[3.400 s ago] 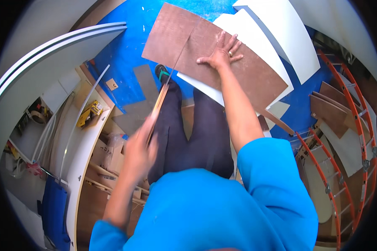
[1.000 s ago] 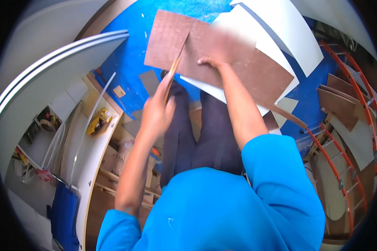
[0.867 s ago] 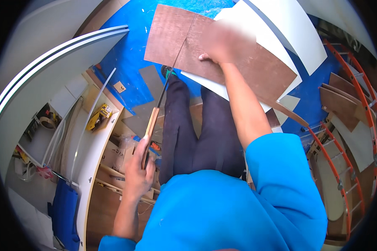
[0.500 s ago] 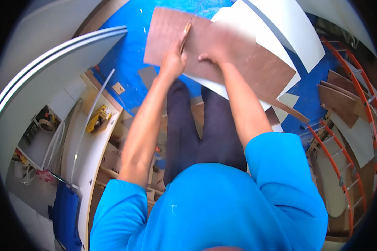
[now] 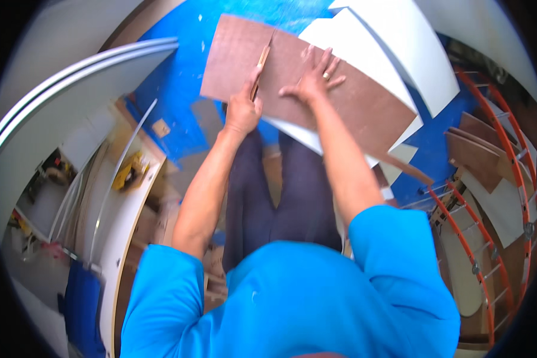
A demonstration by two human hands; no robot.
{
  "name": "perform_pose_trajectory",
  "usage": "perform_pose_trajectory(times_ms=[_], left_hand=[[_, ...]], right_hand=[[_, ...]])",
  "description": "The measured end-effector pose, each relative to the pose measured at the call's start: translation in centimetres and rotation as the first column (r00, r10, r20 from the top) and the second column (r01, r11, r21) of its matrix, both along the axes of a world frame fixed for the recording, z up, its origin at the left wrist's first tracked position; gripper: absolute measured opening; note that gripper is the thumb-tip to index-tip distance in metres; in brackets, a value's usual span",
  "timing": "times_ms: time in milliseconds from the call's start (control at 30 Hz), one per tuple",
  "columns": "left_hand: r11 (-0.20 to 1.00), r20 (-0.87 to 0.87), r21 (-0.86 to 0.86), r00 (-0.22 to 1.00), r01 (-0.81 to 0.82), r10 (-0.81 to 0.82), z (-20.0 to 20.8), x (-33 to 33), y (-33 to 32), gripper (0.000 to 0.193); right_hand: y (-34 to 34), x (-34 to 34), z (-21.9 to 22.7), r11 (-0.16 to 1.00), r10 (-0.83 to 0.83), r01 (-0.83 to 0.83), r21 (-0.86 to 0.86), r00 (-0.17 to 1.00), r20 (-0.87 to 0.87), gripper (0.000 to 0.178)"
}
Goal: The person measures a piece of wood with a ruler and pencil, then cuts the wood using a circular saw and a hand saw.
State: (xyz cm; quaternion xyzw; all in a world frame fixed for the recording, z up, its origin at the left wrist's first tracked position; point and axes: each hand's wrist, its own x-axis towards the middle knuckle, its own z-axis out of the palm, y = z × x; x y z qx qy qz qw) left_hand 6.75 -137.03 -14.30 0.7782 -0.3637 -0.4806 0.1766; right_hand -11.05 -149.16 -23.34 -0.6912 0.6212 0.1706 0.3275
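A reddish-brown board lies over white sheets in front of my legs. My left hand is closed around a narrow tan-and-dark tool, which stands along the board's left part. From its tip a thin dark line runs to the board's far edge. The tool is seen nearly edge-on, so its exact kind is unclear. My right hand lies flat on the board to the right of that line, fingers spread, with a ring on one finger.
White panels lie beyond the board on the blue floor. Orange ladders and brown offcuts are at the right. On the left are a large pale panel, an open cabinet and a yellow tool.
My left hand and the tool have moved slightly nearer along the dark line. The right hand, blurred before, now shows spread on the board. The whole view has shifted a little.
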Motion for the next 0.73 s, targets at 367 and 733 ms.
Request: perform_pose_trajectory(times_ms=[367,733], left_hand=[[0.924,-0.093,-0.379,0.990,0.060,-0.102,-3.3,-0.1,-5.2,0.066],[0.961,0.062,0.155,0.969,0.228,-0.240,10.0,-0.7,-7.6,0.050]], right_hand=[[0.3,-1.3,1.6,1.000,-0.017,0.017,0.013,1.000,0.018,0.170],[0.8,-1.2,0.8,0.993,-0.009,0.011,0.116,1.000,-0.017,0.171]])
